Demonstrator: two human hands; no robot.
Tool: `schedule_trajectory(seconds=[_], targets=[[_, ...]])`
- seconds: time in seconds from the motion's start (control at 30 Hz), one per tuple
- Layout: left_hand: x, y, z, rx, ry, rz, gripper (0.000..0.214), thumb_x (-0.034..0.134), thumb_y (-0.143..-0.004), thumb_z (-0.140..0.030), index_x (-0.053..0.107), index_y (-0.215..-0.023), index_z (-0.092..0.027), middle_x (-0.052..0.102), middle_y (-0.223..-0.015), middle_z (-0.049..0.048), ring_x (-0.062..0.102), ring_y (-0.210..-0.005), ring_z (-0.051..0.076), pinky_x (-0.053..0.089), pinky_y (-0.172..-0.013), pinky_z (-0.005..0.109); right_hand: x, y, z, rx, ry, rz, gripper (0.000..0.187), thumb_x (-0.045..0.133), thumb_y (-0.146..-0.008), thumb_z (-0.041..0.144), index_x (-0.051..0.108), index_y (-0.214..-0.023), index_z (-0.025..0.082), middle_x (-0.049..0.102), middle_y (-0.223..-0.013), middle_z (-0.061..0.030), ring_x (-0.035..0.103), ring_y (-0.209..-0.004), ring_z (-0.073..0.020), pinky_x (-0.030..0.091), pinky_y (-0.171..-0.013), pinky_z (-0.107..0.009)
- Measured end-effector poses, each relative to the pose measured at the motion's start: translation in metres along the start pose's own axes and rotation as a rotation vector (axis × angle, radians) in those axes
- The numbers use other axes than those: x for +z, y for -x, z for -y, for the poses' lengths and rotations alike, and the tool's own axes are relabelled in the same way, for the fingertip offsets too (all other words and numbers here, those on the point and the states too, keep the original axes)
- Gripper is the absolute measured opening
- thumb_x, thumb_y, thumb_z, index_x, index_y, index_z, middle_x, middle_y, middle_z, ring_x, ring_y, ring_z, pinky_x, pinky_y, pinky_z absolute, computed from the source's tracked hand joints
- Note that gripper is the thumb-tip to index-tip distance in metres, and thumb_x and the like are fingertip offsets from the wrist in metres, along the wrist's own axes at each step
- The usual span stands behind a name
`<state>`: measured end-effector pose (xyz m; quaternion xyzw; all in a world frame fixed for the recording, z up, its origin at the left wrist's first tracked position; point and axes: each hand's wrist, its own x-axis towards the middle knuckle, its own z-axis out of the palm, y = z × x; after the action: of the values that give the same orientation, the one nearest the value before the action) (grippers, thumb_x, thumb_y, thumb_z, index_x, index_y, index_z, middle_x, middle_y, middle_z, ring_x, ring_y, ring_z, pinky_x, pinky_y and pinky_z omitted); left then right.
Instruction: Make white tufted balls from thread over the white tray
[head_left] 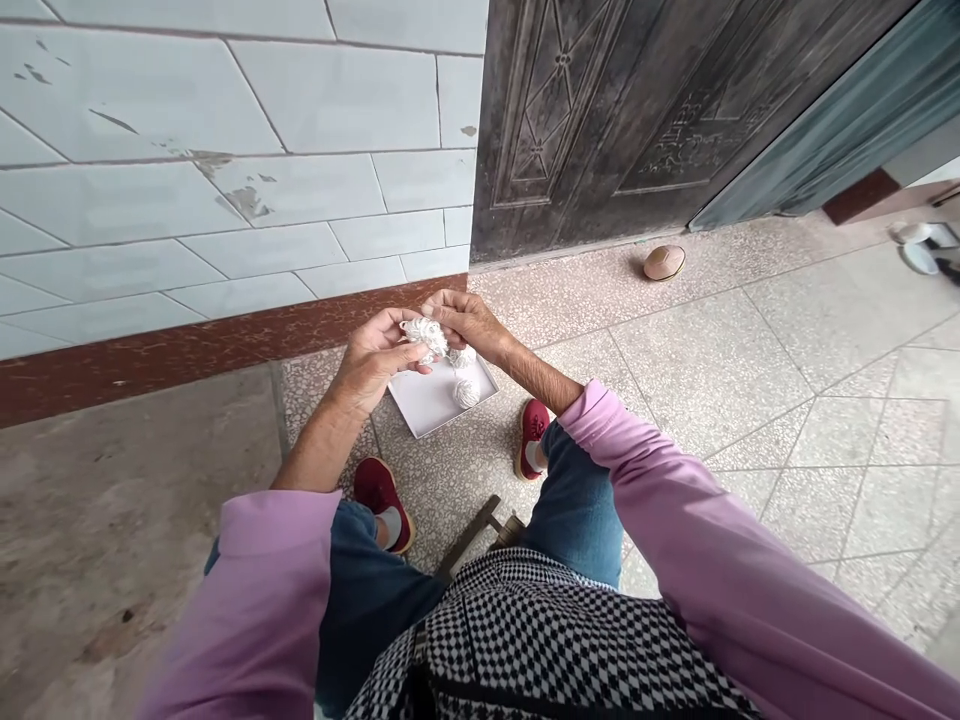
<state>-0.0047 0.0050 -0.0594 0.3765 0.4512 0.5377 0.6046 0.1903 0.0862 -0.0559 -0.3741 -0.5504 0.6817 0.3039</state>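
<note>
Left fingers (403,357) grasp a looped white bundle (424,337), right fingers (447,316) pinching its edge, above a smooth tray (422,402).

left hand (367,365): fingers curled, thumb extended
right hand (474,325): fingers bent, thumb against forefinger
left forearm (319,440): slanting up and inward
right forearm (544,380): slanting up and leftward

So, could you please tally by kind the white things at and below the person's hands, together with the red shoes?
Held white bundle: 1
White balls in view, one partly hidden: 2
Shallow white tray: 1
Red shoes: 2
Total in view: 6
</note>
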Motion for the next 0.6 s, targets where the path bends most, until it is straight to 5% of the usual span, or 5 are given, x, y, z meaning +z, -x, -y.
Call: schedule_trajectory(seconds=[0.23, 0.43, 0.6], targets=[[-0.002, -0.005, -0.001, 0.081, 0.028, -0.024, 0.062, 0.120, -0.059, -0.028, 0.084, -0.108, -0.022, 0.087, -0.104, 0.0101, 0.085, -0.093, 0.029, 0.074, -0.084, 0.041, -0.001, 0.000, -0.010, -0.064, 0.030, -0.008, 0.057, 0.097, -0.124, 0.060, 0.064, -0.093, 0.026, 0.057, -0.067, 0.0064, 0.046, -0.056, -0.0127, 0.037, -0.050, -0.025], [-0.011, -0.018, 0.010, 0.206, -0.007, -0.140, 0.067, 0.120, -0.058, -0.032, 0.071, -0.103, -0.027, 0.085, -0.101, 0.0034, 0.083, -0.095, 0.026, 0.073, -0.085, 0.038, 0.005, 0.004, -0.023, -0.116, 0.223, 0.076, 0.050, 0.067, -0.137, 0.021, 0.058, -0.088, 0.022, 0.063, -0.070, 0.0060, 0.051, -0.057, -0.0091, 0.041, -0.058, -0.019], [-0.028, -0.032, 0.014, 0.260, -0.120, -0.237, 0.066, 0.118, -0.061, -0.030, 0.066, -0.103, -0.029, 0.082, -0.099, 0.0013, 0.082, -0.094, 0.025, 0.069, -0.082, 0.035, 0.008, 0.022, -0.017, -0.223, 0.499, 0.201, 0.037, 0.069, -0.129, 0.009, 0.067, -0.093, 0.021, 0.065, -0.077, 0.0041, 0.059, -0.074, -0.0146, 0.046, -0.076, -0.026]])
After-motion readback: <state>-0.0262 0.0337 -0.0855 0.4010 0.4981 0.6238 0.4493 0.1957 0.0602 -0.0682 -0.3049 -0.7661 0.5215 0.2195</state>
